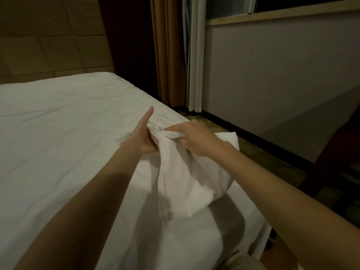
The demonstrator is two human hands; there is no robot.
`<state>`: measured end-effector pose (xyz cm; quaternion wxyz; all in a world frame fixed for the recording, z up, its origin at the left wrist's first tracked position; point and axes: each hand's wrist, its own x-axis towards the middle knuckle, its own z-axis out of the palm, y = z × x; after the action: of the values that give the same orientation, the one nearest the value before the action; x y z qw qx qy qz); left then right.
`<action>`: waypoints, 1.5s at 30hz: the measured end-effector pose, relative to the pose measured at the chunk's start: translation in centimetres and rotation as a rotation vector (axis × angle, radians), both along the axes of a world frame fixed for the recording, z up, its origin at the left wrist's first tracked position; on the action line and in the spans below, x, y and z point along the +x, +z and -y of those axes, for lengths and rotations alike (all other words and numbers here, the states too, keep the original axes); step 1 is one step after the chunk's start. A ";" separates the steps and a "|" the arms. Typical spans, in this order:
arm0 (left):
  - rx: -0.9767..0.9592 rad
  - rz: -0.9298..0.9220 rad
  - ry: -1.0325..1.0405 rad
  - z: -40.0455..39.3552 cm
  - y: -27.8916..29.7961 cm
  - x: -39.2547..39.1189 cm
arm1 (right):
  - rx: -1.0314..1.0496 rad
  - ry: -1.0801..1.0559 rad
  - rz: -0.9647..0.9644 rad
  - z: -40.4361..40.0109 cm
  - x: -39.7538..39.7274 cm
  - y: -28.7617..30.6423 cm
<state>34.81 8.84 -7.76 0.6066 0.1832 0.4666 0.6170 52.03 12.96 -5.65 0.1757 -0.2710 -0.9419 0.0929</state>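
Observation:
A white pillow in its case (pixel 192 182) hangs above the right side of the bed, held up by its top end. My left hand (pixel 145 136) grips the bunched cloth at that end from the left, thumb pointing up. My right hand (pixel 191 138) pinches the same end from the right, with its index finger laid along the fold. The pillow's lower corner hangs just over the white sheet (pixel 64 133) and throws a shadow on it.
The bed's right edge runs diagonally beside a strip of dark floor (pixel 259 152). Brown and white curtains (pixel 175 55) hang at the far corner, a padded headboard (pixel 48 36) stands behind the bed, and a grey wall with a wooden sill (pixel 282 12) is on the right.

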 end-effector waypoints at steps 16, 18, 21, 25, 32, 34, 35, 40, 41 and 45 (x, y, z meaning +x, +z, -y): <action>0.177 -0.052 -0.151 -6.5 2.1 26.9 | 0.140 -0.653 0.122 -0.9 20.6 1.1; 0.193 -0.027 -0.229 -6.4 1.0 30.3 | 0.197 -0.752 0.090 -0.3 24.3 -0.1; 0.169 0.022 -0.384 -6.0 -1.6 34.4 | 0.188 -0.832 0.065 1.5 30.3 -2.6; 0.068 0.000 -0.534 -5.4 -6.4 38.4 | 0.046 -0.894 0.100 5.0 37.3 -7.0; -0.103 -0.502 -0.931 -3.6 -15.5 43.4 | -0.141 -1.004 0.250 8.0 45.1 -15.5; -0.039 -0.773 -1.139 -3.1 -16.9 44.0 | -0.172 -1.046 0.273 8.5 47.2 -17.8; 0.014 -0.905 -1.245 -3.1 -17.3 44.3 | -0.186 -1.072 0.277 8.7 48.1 -18.9; 0.563 -1.516 -1.139 -2.9 -20.0 46.2 | -0.278 -1.157 0.301 9.8 52.1 -23.6; 0.663 -1.678 -1.021 -2.3 -20.9 46.7 | -0.307 -1.168 0.289 10.1 52.8 -24.7; 0.790 -2.245 -0.848 -0.7 -25.8 48.0 | -0.407 -1.107 0.158 11.0 54.6 -28.3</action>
<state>82.86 9.54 -33.57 -0.0686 0.9080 0.4127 -0.0231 106.60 1.94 -33.90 0.0720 -0.7562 -0.6339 0.1457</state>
